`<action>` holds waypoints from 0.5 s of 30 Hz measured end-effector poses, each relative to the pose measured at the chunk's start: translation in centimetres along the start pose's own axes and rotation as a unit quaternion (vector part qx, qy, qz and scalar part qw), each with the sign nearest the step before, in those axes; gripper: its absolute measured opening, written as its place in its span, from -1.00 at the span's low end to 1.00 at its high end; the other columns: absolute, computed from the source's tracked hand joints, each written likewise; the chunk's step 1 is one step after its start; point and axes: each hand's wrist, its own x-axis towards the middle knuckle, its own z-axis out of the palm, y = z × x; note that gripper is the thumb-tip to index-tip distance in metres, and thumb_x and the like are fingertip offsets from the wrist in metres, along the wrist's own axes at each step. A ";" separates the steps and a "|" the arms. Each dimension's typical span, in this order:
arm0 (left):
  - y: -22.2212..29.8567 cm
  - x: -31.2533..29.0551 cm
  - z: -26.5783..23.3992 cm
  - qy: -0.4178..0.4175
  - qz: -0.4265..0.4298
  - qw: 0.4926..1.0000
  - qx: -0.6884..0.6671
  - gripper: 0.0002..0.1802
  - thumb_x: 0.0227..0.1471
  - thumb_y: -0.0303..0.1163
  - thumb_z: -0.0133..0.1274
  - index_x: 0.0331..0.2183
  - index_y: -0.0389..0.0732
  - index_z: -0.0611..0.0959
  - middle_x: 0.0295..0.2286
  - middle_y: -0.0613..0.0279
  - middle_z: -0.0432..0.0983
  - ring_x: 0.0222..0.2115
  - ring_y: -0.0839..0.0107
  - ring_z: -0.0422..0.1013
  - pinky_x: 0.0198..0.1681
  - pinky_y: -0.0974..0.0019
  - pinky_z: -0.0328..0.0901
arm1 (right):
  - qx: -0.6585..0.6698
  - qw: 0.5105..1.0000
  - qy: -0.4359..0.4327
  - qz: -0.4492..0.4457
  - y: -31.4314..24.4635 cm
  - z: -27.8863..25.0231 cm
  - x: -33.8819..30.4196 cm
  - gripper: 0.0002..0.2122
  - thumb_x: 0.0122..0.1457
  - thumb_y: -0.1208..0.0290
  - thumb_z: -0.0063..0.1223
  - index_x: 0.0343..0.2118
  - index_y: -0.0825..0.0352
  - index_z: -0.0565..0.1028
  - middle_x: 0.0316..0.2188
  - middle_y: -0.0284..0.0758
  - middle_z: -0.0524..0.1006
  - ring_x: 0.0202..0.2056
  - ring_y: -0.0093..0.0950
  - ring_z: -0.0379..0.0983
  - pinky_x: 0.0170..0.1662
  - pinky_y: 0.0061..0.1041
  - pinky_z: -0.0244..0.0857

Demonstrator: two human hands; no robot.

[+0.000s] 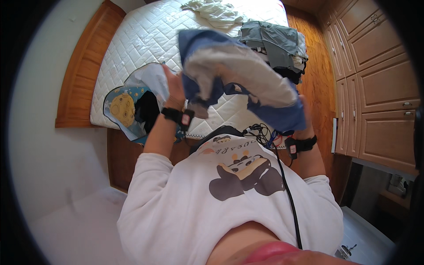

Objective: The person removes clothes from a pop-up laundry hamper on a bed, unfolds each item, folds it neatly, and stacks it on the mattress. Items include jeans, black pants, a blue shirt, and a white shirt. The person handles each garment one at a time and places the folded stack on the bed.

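Note:
A blue and pale grey garment (238, 73) hangs in the air in front of me, blurred by motion and stretched between both hands. On its left edge is my left hand (175, 86), closed on the cloth, its fingers partly hidden by it. My right hand (304, 117) grips the lower right corner, mostly covered by the blue fabric. Left of my left forearm, a teal fabric basket (115, 95) with a yellow cartoon print stands open beside the mattress, a dark cloth (146, 110) inside. Both wrists wear black straps.
A white quilted mattress (145, 42) lies ahead. On its right side sits a stack of folded grey and dark clothes (274, 42); a cream cloth (216, 13) lies crumpled at the far end. Black cables (265, 132) gather at the near edge. Wooden cabinets (384, 84) line the right.

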 end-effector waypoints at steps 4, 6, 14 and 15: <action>-5.3 -0.2 0.2 0.112 -0.074 0.991 0.000 0.05 -0.01 0.44 -0.19 0.17 -0.31 0.29 0.07 -0.06 0.35 0.05 0.07 0.33 0.19 0.09 0.15 | -0.220 0.929 -0.126 0.270 1.8 -1.5 1.2 -0.56 0.15 0.36 0.05 0.05 0.49 0.36 -0.10 -0.25 0.51 -0.16 -0.50 0.47 0.00 -0.57 0.32; -5.6 -0.9 2.1 0.176 -0.069 0.973 0.130 -0.36 0.10 -0.09 -0.06 0.07 -0.36 0.41 -0.02 -0.07 0.45 -0.10 0.09 0.46 -0.02 0.07 0.36 | -0.377 0.831 -0.282 0.298 2.9 -1.9 2.4 -0.50 0.15 0.25 0.13 0.08 0.47 0.35 -0.06 -0.28 0.49 -0.04 -0.50 0.40 0.10 -0.54 0.22; -2.8 2.7 13.6 0.127 -0.241 0.881 0.387 -0.50 -0.20 -0.60 0.10 -0.09 -0.40 0.55 -0.22 0.04 0.57 -0.24 0.26 0.52 -0.10 0.24 0.40 | -0.287 0.903 -0.313 0.065 7.4 4.2 7.2 -0.12 0.03 0.08 0.30 0.31 0.27 0.01 0.16 -0.24 0.28 0.18 -0.40 0.21 0.19 -0.40 0.14; -2.3 2.8 14.3 0.120 -0.225 0.874 0.414 -0.47 -0.22 -0.61 0.13 -0.07 -0.40 0.54 -0.22 0.05 0.56 -0.25 0.30 0.51 -0.09 0.28 0.38 | -0.265 0.906 -0.319 0.081 7.4 5.0 7.4 -0.26 0.08 0.20 0.27 0.26 0.30 0.13 0.11 -0.27 0.34 0.14 -0.46 0.26 0.18 -0.42 0.15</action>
